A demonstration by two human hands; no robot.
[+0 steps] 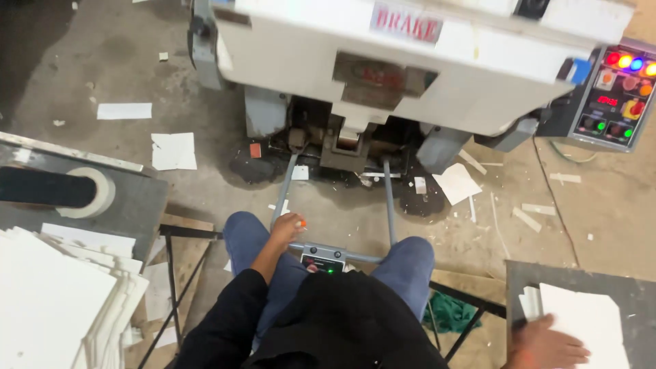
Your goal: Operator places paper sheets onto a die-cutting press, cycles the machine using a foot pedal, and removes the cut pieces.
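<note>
I sit facing a large white machine (410, 75). My left hand (287, 229) rests at my left knee, right beside the left grey rod of a pedal frame (389, 205) that runs to the machine's base. Its fingers are curled, and whether they grip the rod cannot be made out. A small control box with a green light (322, 263) sits between my knees. My right hand (547, 345) lies flat, fingers spread, on a stack of white sheets (588, 321) on a dark table (635, 294) at lower right.
A tall stack of white sheets (55, 307) sits on a table at the left, by a tape roll (96, 191). A control panel with coloured lights (618, 96) hangs at the machine's right. Paper scraps (174, 150) litter the concrete floor. A green cloth (451, 316) lies under my seat.
</note>
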